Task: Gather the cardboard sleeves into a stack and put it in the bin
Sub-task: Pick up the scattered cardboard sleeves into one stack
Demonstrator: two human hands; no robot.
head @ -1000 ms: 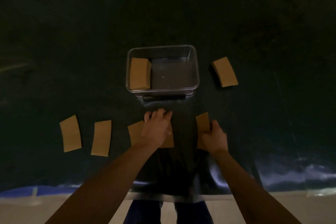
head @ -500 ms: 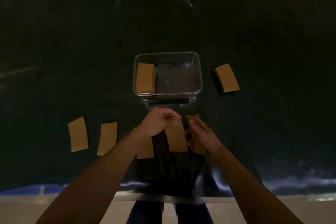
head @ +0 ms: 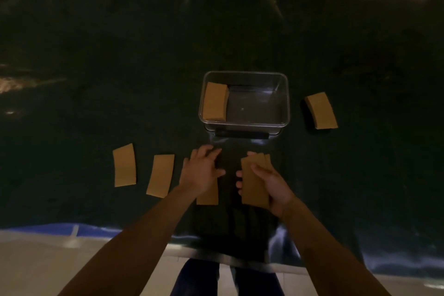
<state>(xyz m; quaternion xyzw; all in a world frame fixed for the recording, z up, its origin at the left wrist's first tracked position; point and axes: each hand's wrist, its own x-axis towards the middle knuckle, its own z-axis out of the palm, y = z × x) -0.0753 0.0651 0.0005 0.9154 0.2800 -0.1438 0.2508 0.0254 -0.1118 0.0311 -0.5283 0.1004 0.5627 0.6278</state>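
Observation:
My right hand (head: 271, 187) grips a small fanned stack of brown cardboard sleeves (head: 253, 180) just in front of the clear plastic bin (head: 284, 103). My left hand (head: 203, 170) lies flat, fingers spread, on another sleeve (head: 207, 196) on the dark cloth. Two more sleeves lie flat to the left: the far-left sleeve (head: 124, 165) and the second sleeve (head: 160, 175). A stack of sleeves (head: 215, 101) stands inside the bin at its left wall. Another stack (head: 321, 110) lies on the cloth right of the bin.
A dark green cloth (head: 96, 79) covers the table; its near edge runs by a blue strip (head: 55, 229) and pale floor. My legs (head: 199, 279) show below the table edge. A dark handle or lid (head: 241, 134) sits at the bin's front.
My left hand passed a sleeve onto the one in my right hand, then moved back left onto the sleeve lying on the cloth. The right hand now holds the sleeves together.

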